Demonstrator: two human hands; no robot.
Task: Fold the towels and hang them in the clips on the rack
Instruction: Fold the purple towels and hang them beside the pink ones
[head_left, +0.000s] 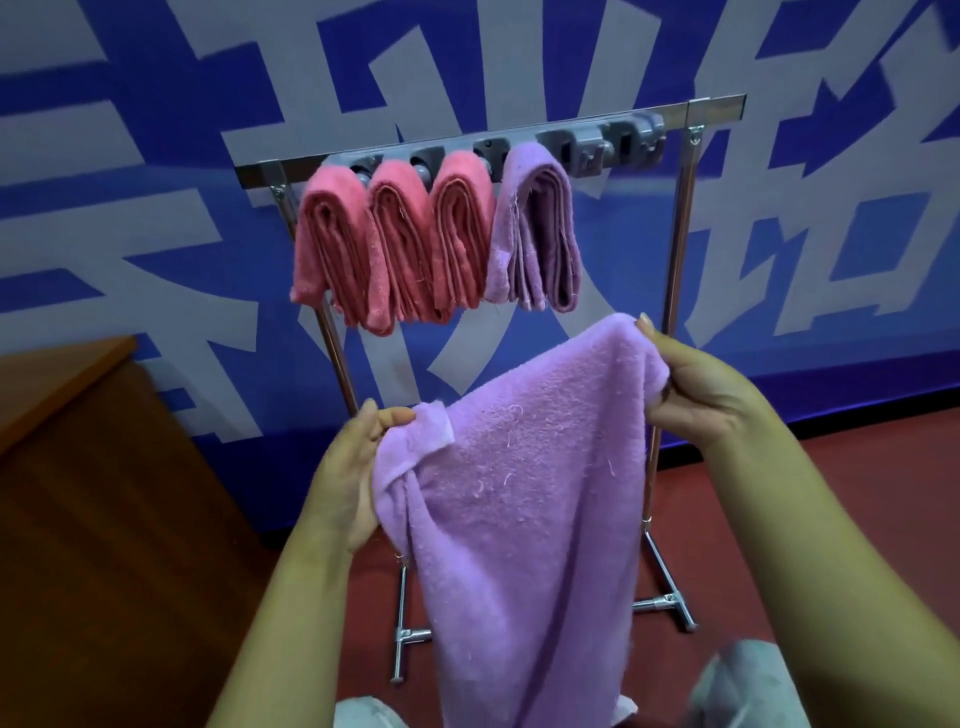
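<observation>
While four folded towels already hung clipped on the rack (680, 218), I held the lilac towel (524, 493) unfolded before it, left hand (348, 478) and right hand (696, 395) each pinching a top corner; folding it came next, I judged, then a free clip (589, 148).

Pinks and lilacs on a silver rack (680, 218), against a blue and grey wall (156, 156)

Three folded towels in coral pink (395, 249) are seen at the left end of the rack, with a folded lilac towel (535, 239) just to their right. Below the rack's bar, a plain lilac towel (524, 493) flecked with pale lint is held. The clip strip (587, 140) along the bar is grey. A dark red floor (779, 519) is shown under the rack, and brown wood (78, 467) to its left.
</observation>
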